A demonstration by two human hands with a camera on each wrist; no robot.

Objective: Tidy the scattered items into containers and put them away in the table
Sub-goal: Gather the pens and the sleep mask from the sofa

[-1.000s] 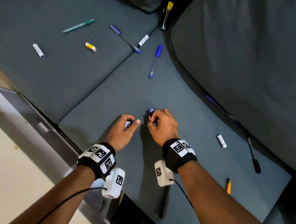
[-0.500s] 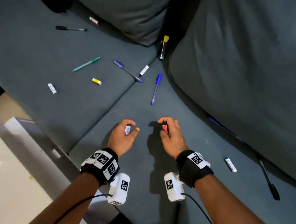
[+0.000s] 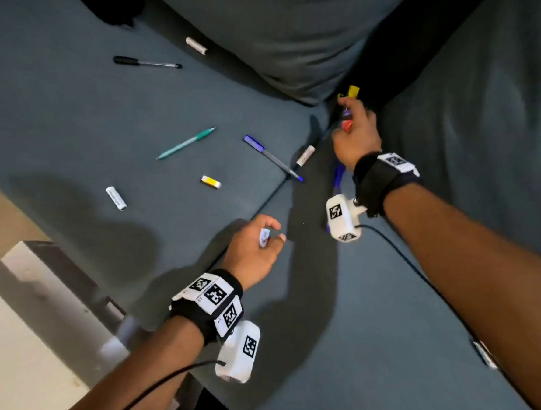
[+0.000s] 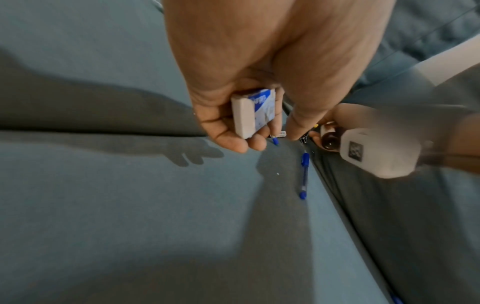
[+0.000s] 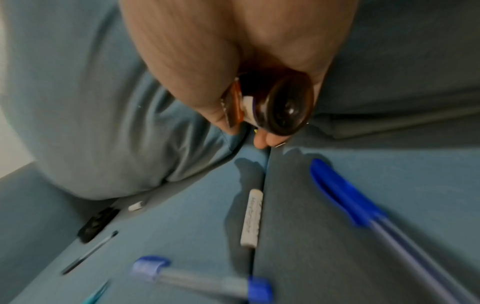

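My left hand hovers low over the grey sofa seat and holds a white eraser with a blue sleeve; the left wrist view shows the eraser lying in the curled fingers. My right hand is stretched to the crevice between the cushions. It grips a small brown bottle and a red-orange item. Its fingertips are at a yellow-capped pen stuck in the crevice; I cannot tell if they hold it.
Scattered on the seat: a green pen, a blue-capped pen, a white stick, a yellow eraser, a white tube, a black pen. A blue pen lies under my right wrist. A white table stands left.
My right hand has reached forward from beside the left hand to the yellow-capped pen in the crevice, still carrying the bottle. The left hand keeps the eraser.
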